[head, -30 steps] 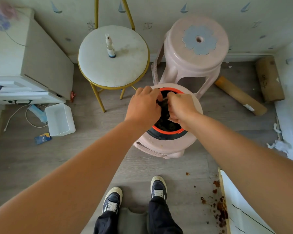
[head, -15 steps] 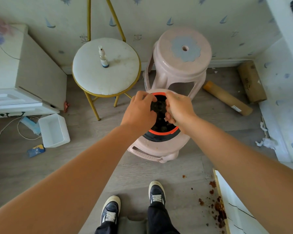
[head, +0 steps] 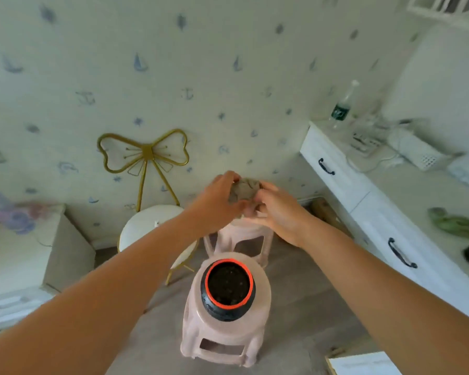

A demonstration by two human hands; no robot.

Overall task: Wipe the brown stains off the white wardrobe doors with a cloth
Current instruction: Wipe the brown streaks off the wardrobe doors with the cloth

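- Both hands are together, raised in front of the wallpapered wall and clamped on one grey cloth (head: pixel 244 189). The left hand (head: pixel 217 201) curls its fingers over the top and near side of the wad, and the right hand (head: pixel 275 212) grips it from the opposite side and below.
- Judging by the tight wad and the opposed grips, this looks like squeezing or wringing. That would send the cloth to the doors damp rather than dripping.
- Lower in view and well apart from the cloth, a black pail (head: pixel 217 312) with an orange rim stands on a pink stool (head: pixel 222 345). Its inside is dark, and I cannot tell what it contains. The stool probably serves to lift the pail within easy reach.
- A second pink stool (head: pixel 241 234) stands beyond the first, partly hidden by the hands. Just beside it, on the left, is a round white seat (head: pixel 146 226) on a gold frame.
- A white counter (head: pixel 431 212) with black-handled drawers runs along the right. It carries a clear bottle (head: pixel 341 106) and some cables, all blurred, and none of it seems to belong to this job.
- The wardrobe doors are not clearly in view. A white panel (head: pixel 363 364) cuts into the lower right corner, but I cannot tell whether it is a door. No brown stains show anywhere.
- With the cloth touching only the hands, the wiping appears not yet begun.
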